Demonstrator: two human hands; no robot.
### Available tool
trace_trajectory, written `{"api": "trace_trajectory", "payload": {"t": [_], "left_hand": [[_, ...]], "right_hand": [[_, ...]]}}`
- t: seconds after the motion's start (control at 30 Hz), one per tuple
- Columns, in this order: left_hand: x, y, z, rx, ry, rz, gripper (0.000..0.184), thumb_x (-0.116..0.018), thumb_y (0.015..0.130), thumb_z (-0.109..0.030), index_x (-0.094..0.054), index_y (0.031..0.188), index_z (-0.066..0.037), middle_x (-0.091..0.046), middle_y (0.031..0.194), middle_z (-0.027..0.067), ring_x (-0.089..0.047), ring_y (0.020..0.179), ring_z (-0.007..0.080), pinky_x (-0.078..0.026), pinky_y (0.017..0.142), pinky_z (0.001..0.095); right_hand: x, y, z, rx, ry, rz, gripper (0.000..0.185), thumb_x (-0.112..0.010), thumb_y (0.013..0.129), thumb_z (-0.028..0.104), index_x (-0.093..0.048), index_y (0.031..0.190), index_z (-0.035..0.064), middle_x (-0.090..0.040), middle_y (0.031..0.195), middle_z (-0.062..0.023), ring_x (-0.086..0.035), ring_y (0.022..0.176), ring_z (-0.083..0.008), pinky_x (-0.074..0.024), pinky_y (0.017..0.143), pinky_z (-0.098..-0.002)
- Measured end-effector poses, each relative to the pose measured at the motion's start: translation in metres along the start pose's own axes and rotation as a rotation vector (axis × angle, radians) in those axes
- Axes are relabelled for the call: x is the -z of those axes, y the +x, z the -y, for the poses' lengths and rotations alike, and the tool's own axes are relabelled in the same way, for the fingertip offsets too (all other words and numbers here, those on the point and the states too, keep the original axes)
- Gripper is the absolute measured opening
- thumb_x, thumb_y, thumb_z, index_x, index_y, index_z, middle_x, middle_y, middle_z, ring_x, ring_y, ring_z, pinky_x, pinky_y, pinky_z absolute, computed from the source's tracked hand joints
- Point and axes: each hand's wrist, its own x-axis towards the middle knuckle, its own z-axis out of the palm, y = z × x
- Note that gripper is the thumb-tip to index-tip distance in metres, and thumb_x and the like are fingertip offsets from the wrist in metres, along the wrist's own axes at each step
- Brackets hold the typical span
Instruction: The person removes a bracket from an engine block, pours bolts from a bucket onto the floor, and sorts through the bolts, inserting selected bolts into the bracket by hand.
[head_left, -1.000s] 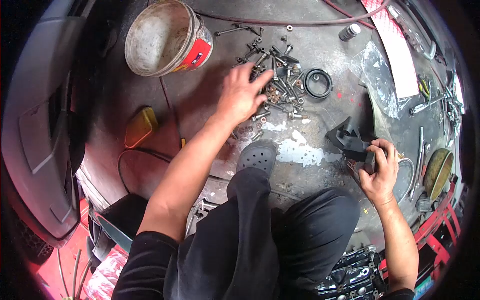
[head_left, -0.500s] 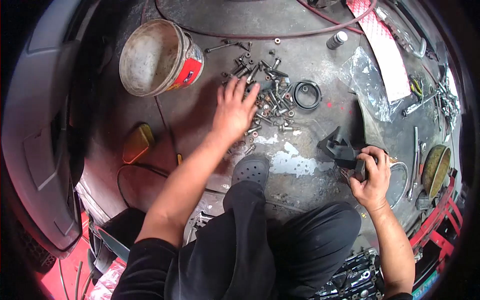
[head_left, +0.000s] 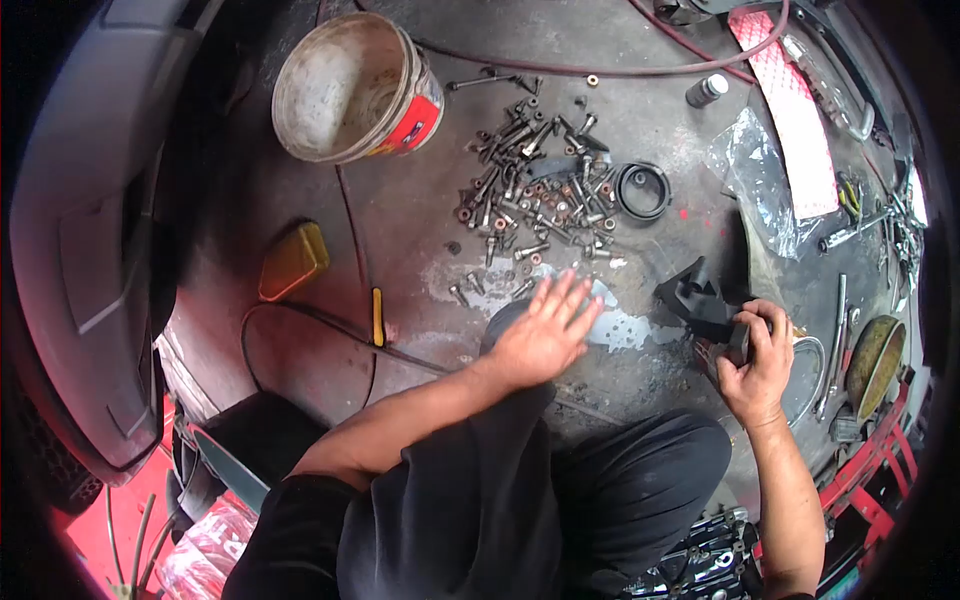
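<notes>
My left hand (head_left: 543, 338) hovers over my shoe, just below the pile of bolts, with its fingers spread and nothing in it. Bolts, nuts and washers (head_left: 545, 190) lie scattered on the concrete floor. At the right, my right hand (head_left: 758, 365) is closed around a black plastic part (head_left: 700, 300) with an angular, bracket-like shape; what it is exactly I cannot make out. Beside the bolts rests a round black ring-shaped part (head_left: 643, 191). A few single bolts (head_left: 468, 288) sit nearer to my left hand.
A dirty white bucket (head_left: 345, 95) stands tilted at the upper left. Near it are a yellow object (head_left: 297, 262) and a yellow-handled tool (head_left: 377, 318). Clear plastic (head_left: 750, 175), a small canister (head_left: 707, 91) and long wrenches (head_left: 838, 335) lie at the right. A hose (head_left: 560, 68) crosses behind.
My left hand has drawn back from the bolt pile towards my foot, fingers still spread. My right hand keeps hold of the black plastic part. The view has shifted slightly.
</notes>
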Motion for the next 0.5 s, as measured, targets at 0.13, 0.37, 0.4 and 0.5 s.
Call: {"api": "trace_trajectory", "payload": {"t": [0.13, 0.37, 0.4, 0.5], "left_hand": [[0.042, 0.014, 0.049, 0.361, 0.091, -0.179, 0.049, -0.067, 0.089, -0.028, -0.056, 0.13, -0.003, -0.061, 0.123, 0.0242, -0.057, 0.117, 0.0418, -0.047, 0.096, 0.054], [0.117, -0.027, 0.15, 0.535, 0.619, -0.757, 0.033, -0.07, 0.084, -0.023, -0.065, 0.114, -0.01, -0.068, 0.094, 0.0167, -0.064, 0.095, 0.0369, -0.048, 0.088, 0.0515], [0.139, -0.023, 0.136, 0.5, 0.63, -0.83, 0.032, -0.07, 0.084, -0.024, -0.065, 0.113, -0.01, -0.067, 0.096, 0.0151, -0.062, 0.099, 0.0362, -0.045, 0.091, 0.0523], [0.186, 0.001, 0.125, 0.419, 0.705, -0.907, 0.032, -0.071, 0.084, -0.027, -0.065, 0.111, -0.01, -0.067, 0.097, 0.0138, -0.06, 0.103, 0.0355, -0.041, 0.094, 0.0549]], "right_hand": [[-0.001, 0.0, 0.0, 0.001, 0.006, -0.008, 0.044, -0.065, 0.057, 0.007, -0.06, 0.101, 0.0058, -0.058, 0.111, -0.0134, -0.056, 0.104, -0.0375, -0.0452, 0.093, -0.0465], [0.0, 0.001, -0.001, 0.008, 0.015, -0.002, 0.044, -0.066, 0.057, 0.007, -0.06, 0.101, 0.0057, -0.058, 0.111, -0.0134, -0.056, 0.103, -0.0376, -0.045, 0.093, -0.0466], [0.0, 0.001, -0.001, 0.006, 0.012, 0.0, 0.045, -0.067, 0.057, 0.008, -0.06, 0.101, 0.0058, -0.058, 0.112, -0.0134, -0.056, 0.104, -0.0375, -0.045, 0.093, -0.0467], [0.0, -0.002, -0.001, 0.007, 0.006, 0.002, 0.045, -0.067, 0.057, 0.008, -0.06, 0.102, 0.0058, -0.058, 0.112, -0.0136, -0.056, 0.104, -0.0375, -0.045, 0.093, -0.0467]]}}
